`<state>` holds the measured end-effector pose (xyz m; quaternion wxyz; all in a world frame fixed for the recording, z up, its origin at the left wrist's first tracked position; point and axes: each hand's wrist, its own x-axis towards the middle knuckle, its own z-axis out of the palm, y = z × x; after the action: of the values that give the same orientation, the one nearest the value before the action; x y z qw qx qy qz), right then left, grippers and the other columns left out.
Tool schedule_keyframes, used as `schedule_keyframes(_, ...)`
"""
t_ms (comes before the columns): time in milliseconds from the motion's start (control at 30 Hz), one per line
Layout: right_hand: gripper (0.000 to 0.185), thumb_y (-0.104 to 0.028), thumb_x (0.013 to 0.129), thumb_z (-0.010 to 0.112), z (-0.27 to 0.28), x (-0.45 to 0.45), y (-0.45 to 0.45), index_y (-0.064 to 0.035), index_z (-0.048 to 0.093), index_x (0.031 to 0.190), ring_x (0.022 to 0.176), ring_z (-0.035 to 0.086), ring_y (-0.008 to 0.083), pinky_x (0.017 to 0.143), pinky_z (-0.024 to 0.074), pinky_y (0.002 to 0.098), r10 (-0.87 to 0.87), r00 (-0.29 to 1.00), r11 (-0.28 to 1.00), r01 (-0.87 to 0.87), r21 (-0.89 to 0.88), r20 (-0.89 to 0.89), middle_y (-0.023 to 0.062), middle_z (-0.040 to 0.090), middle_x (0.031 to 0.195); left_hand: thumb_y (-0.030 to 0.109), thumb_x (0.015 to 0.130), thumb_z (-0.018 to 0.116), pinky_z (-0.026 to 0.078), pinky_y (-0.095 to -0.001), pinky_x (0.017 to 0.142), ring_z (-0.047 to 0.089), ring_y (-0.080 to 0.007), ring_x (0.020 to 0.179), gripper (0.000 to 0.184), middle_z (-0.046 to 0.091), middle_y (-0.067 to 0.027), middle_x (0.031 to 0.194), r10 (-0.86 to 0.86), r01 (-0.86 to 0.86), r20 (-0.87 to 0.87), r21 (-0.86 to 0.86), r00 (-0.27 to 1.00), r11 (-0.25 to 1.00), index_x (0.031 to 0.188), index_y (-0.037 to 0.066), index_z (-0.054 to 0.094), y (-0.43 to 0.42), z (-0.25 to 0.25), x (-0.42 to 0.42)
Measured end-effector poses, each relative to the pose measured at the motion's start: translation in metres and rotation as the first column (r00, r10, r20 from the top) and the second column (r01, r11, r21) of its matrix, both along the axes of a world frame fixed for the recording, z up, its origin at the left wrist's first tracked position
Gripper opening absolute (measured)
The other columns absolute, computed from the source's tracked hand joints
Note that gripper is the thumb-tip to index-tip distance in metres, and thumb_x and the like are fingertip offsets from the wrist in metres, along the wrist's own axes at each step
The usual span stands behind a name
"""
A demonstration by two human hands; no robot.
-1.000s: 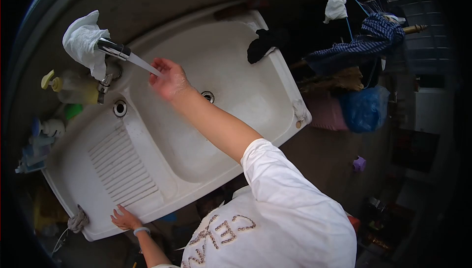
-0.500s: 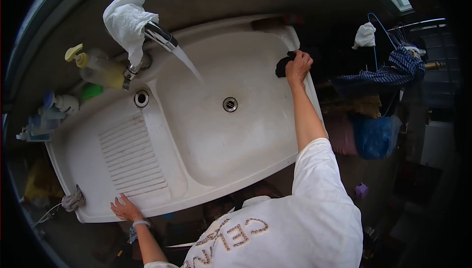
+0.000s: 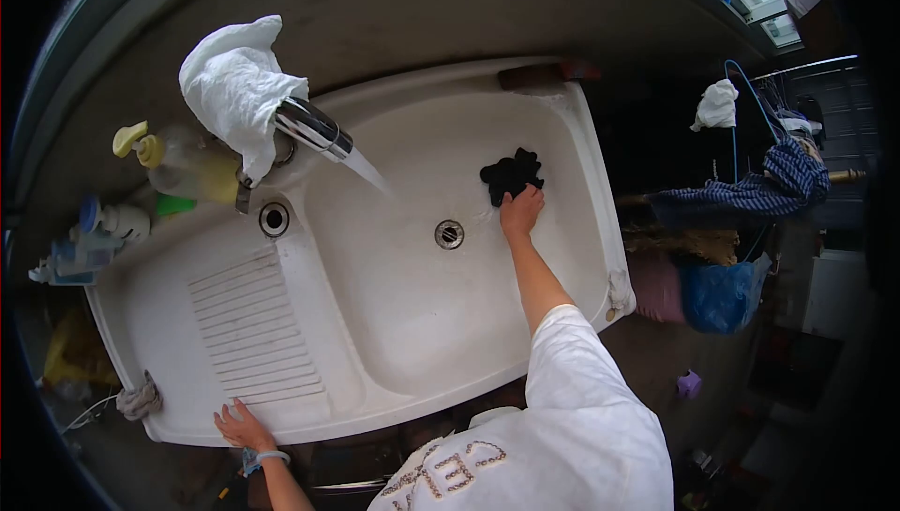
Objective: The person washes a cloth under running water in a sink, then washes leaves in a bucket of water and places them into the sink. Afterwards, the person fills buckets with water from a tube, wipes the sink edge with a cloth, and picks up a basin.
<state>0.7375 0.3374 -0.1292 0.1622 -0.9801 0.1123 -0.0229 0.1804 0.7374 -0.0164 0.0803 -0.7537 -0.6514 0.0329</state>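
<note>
My right hand (image 3: 521, 213) grips a bunched black cloth (image 3: 511, 175) down in the right part of the white sink basin (image 3: 384, 295). The cloth lies to the upper right of the metal drain (image 3: 449, 234). Water (image 3: 364, 170) runs from the chrome faucet (image 3: 314, 128) into the basin. At the sink's front left edge, my left hand (image 3: 246, 427) rests just below the ribbed washboard (image 3: 253, 328), its fingers apart and nothing in it.
White cloth (image 3: 234, 80) wraps the faucet. A yellow-topped pump bottle (image 3: 192, 169) and smaller bottles (image 3: 117, 220) line the sink's left rear. Rags sit at the corners (image 3: 139, 400). A checked cloth (image 3: 750, 194) hangs at right, above a blue bag (image 3: 722, 293).
My right hand has moved with the black cloth from the sink's right rim inward and down into the basin. My left hand stays at the front edge. The view has shifted slightly.
</note>
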Motion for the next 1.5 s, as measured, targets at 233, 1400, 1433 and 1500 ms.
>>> schedule_keyframes(233,0.06,-0.017,0.07,0.071,-0.03,0.005,0.175,-0.002,0.045,0.122,0.124,0.037,0.04,0.104,0.0315,0.0488,0.54,0.824,0.789,-0.566,0.238,0.17,0.0245,0.042,0.128,0.044,0.09,0.055,0.029,-0.0489,0.103,0.043,-0.0337,0.122,0.047,0.047,-0.0176,0.133,-0.101,0.099,0.024,0.066,0.995,0.993,0.114,0.004,0.061,0.004,-0.01,-0.013)
schedule_keyframes(1400,0.016,-0.015,0.082,0.056,0.046,0.089,-0.012,-0.0095,0.059,0.096,0.091,0.052,0.0247,0.076,0.0405,0.0355,0.59,0.772,0.448,-0.555,-0.701,-0.235,0.0096,0.054,0.097,0.045,0.092,0.051,0.02,-0.0541,0.107,0.043,-0.0306,0.125,0.047,0.05,-0.0144,0.132,-0.01,0.01,0.008,-0.094,1.0,0.996,0.116,0.006,0.061,0.0,0.005,0.001)
schedule_keyframes(1433,0.018,-0.017,0.082,0.056,0.04,0.07,-0.035,-0.0088,0.059,0.098,0.092,0.052,0.0248,0.076,0.041,0.0358,0.574,0.75,0.396,-0.607,-0.689,-0.33,0.0098,0.054,0.097,0.045,0.092,0.05,0.021,-0.0541,0.107,0.043,-0.0307,0.124,0.047,0.05,-0.0145,0.131,-0.01,0.01,0.006,-0.099,1.0,0.995,0.116,0.006,0.061,0.0,0.005,0.003)
schedule_keyframes(1500,0.028,-0.024,0.081,0.058,0.049,0.018,-0.058,-0.007,0.06,0.103,0.099,0.053,0.0259,0.077,0.0443,0.0359,0.365,0.665,0.368,-0.746,-0.555,-0.652,0.0119,0.055,0.099,0.046,0.091,0.051,0.021,-0.0549,0.107,0.044,-0.0306,0.124,0.047,0.051,-0.0144,0.131,-0.004,0.003,-0.009,-0.098,1.0,0.995,0.116,0.007,0.06,-0.001,0.007,0.003)
